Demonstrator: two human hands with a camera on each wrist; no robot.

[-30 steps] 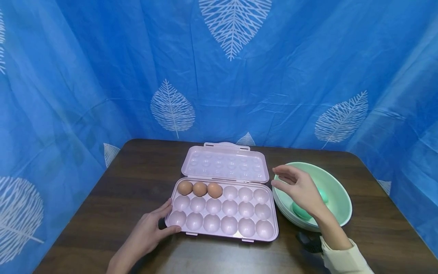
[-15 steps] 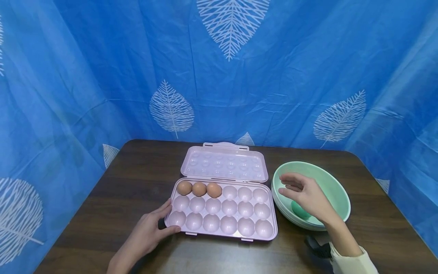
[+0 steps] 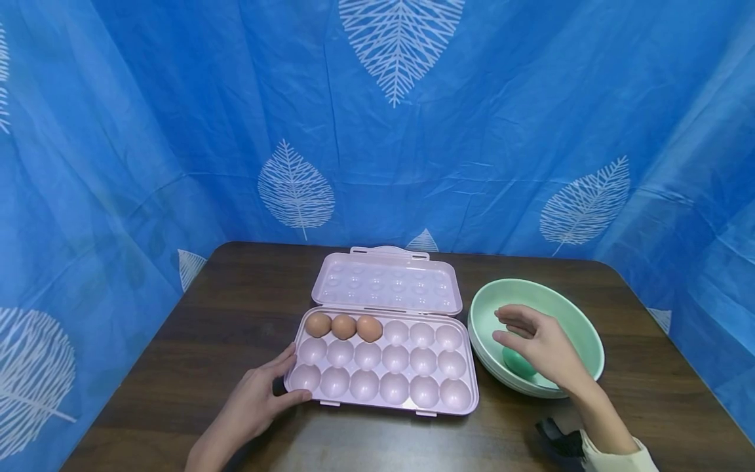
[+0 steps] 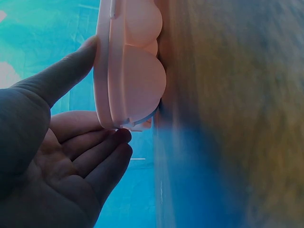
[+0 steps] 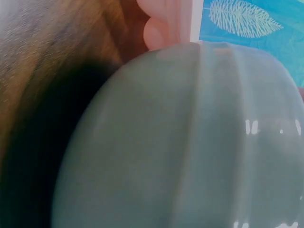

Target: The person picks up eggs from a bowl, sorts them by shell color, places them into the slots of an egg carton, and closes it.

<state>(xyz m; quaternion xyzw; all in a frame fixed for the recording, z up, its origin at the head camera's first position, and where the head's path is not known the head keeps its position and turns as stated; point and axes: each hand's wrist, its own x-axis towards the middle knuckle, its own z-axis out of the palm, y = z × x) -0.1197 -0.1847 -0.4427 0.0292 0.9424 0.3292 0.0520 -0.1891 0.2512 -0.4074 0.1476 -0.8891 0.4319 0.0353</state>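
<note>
A pale pink egg box [image 3: 383, 360] lies with its lid [image 3: 386, 283] folded back. Three brown eggs [image 3: 344, 326] fill the left half of its back row. My left hand [image 3: 250, 400] holds the box's front left corner, thumb [image 4: 78, 59] against the rim and fingers at the left end. Over the pale green bowl [image 3: 566, 308] hovers my right hand [image 3: 545, 351], its fingers loosely bent and nothing seen between them. Under that hand a darker green rounded thing [image 3: 518, 362] sits in the bowl, partly hidden. The right wrist view shows mostly the bowl's outside [image 5: 142, 142].
The bowl stands close against the box's right end, its layered rim suggesting more than one bowl nested. Both rest on a dark wooden table [image 3: 236, 295]. A blue curtain [image 3: 366, 164] with white leaves hangs behind the table. A black strap [image 3: 560, 440] shows by the right wrist.
My right hand has moved rightward and slightly down, from the bowl's left rim to over its inside. My left hand, the box and the eggs have stayed in place.
</note>
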